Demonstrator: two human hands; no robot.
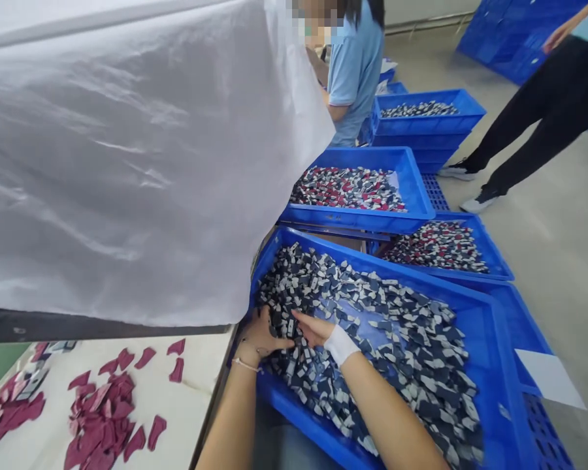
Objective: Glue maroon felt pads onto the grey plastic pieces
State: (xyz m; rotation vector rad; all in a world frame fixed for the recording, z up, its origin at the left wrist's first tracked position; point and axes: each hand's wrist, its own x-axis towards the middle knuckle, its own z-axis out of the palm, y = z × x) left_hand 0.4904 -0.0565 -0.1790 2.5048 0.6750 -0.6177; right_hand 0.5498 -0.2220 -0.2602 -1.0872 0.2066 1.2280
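Left hand (263, 336) and right hand (316, 328), slightly apart, rest among loose dark-and-pale pieces (421, 346) in the blue bin (492, 365); whether either grips any, I cannot tell. These look light, probably soft, best scooped in cupped palms. Maroon pieces (102, 418) lie on the table (181, 418) alongside.

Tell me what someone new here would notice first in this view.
The big pale sheet filling the upper left would probably draw the eye first. Next come the left hand and right hand, down among dark and pale pieces in the nearest blue bin. At lower left, a maroon heap stands out on the cream table.
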